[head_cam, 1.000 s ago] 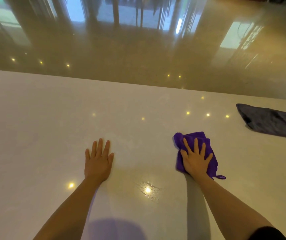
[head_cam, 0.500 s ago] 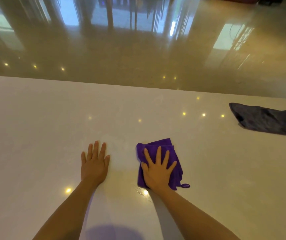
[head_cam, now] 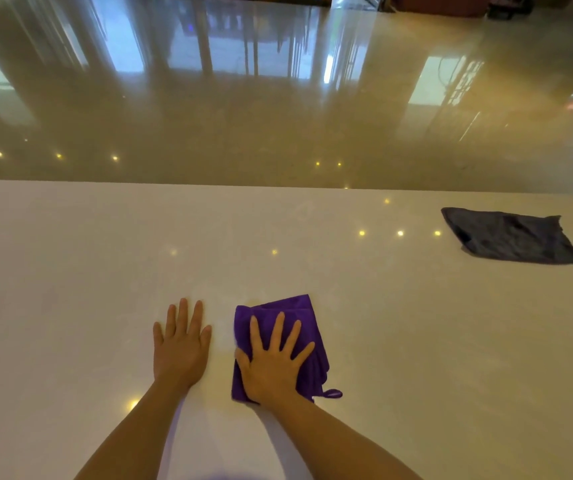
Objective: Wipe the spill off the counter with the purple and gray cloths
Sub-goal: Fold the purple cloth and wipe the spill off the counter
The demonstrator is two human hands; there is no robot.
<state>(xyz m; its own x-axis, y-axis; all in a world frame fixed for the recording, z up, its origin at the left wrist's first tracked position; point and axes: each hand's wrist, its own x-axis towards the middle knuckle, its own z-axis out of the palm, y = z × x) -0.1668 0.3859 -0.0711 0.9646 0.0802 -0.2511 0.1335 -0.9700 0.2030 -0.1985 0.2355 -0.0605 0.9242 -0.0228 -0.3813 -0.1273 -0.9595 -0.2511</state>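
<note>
Gray cloth [head_cam: 510,237] far right | right hand [head_cam: 273,363] flat on purple cloth [head_cam: 307,323]

We observe the right hand [head_cam: 273,367] pressed flat, fingers spread, on the folded purple cloth [head_cam: 278,344] on the white bench [head_cam: 70,271]. The left hand [head_cam: 180,348] lies flat just beside it, bare. The gray cloth [head_cam: 510,237] lies well apart, far right.

The right hand [head_cam: 273,367] covers the middle of the purple cloth [head_cam: 307,318], hiding the table [head_cam: 70,271] beneath; no spill can be made out. Both forearms run off the bottom edge, and the table's left and right ends are cut off
</note>
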